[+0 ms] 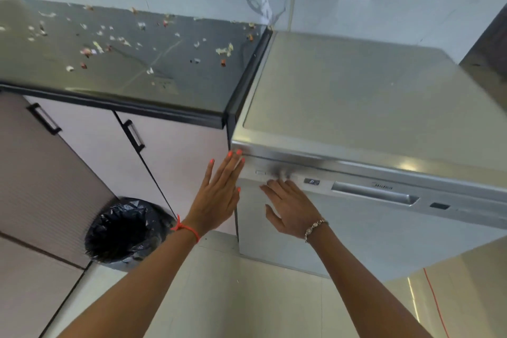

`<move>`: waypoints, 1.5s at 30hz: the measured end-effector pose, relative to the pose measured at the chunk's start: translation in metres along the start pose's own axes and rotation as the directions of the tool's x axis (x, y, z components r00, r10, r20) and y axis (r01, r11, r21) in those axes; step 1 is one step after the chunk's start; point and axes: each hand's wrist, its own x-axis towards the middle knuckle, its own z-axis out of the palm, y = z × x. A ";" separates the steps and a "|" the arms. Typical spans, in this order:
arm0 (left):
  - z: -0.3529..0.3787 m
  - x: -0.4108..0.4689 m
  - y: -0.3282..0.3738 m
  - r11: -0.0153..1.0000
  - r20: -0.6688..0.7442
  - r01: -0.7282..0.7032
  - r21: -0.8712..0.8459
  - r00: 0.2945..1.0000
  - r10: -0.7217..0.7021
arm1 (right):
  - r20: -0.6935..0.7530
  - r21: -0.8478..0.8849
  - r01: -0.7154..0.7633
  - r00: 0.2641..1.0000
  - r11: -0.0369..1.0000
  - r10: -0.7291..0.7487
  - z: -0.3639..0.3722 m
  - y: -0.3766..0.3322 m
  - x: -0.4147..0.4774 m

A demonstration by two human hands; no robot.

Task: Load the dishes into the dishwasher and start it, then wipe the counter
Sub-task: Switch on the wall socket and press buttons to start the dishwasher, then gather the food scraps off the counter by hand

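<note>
Now, the dishwasher [356,96] sits at 3 o'clock, door closed, front facing 6 o'clock, handle [373,194] running long approx 9 to 3 o'clock. Left hand [216,197] is flat, fingers straight, at its front-left corner. Right hand [290,208] is spread, blurred fingertips on the ctrl strip; scrap-strewn desk [170,82] at 10 o'clock.

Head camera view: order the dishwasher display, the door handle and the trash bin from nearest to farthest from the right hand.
1. Display, just right of the right hand on the control strip.
2. Door handle, farther right on the door.
3. Trash bin, on the floor, left.
</note>
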 end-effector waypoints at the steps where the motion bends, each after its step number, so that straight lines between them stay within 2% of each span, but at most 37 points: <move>1: -0.011 0.000 0.000 1.000 0.039 -0.001 -0.014 0.999 0.002 | 0.019 0.036 -0.001 1.000 0.999 0.000 -0.014 -0.003 0.005; 4: -0.049 0.008 -0.001 0.999 0.136 0.009 -0.044 0.991 -0.003 | 0.068 0.093 -0.016 0.998 0.996 0.010 -0.053 -0.013 0.025; 8: -0.096 0.021 0.002 0.989 0.235 0.099 -0.111 0.970 -0.071 | 0.166 0.127 -0.122 0.981 0.984 0.100 -0.098 -0.029 0.048; 15: -0.132 0.025 0.000 0.971 0.316 0.225 -0.082 0.930 -0.189 | 0.201 0.136 -0.185 0.967 0.973 0.156 -0.136 -0.039 0.077; 20: -0.145 0.035 -0.012 0.959 0.311 0.273 -0.078 0.920 -0.237 | 0.169 0.172 -0.207 0.969 0.963 0.178 -0.143 -0.037 0.093; 26: -0.155 0.037 -0.030 0.933 0.256 0.348 -0.091 0.914 -0.315 | 0.245 0.194 -0.211 0.956 0.958 0.161 -0.138 -0.044 0.116; 30: -0.159 0.045 -0.063 0.913 0.223 0.395 -0.105 0.904 -0.365 | 0.266 0.196 -0.227 0.949 0.954 0.171 -0.132 -0.042 0.148; 34: -0.153 0.057 -0.111 0.895 0.214 0.431 -0.114 0.891 -0.402 | 0.233 0.269 -0.317 0.938 0.909 0.258 -0.114 -0.041 0.192; 41: -0.132 0.087 -0.221 0.858 0.240 0.487 -0.166 0.864 -0.444 | 0.293 0.277 -0.569 0.817 0.775 0.496 -0.062 -0.042 0.279; 45: -0.121 0.102 -0.273 0.867 0.300 0.472 -0.161 0.860 -0.413 | 0.324 0.243 -0.713 0.698 0.657 0.638 -0.037 -0.048 0.320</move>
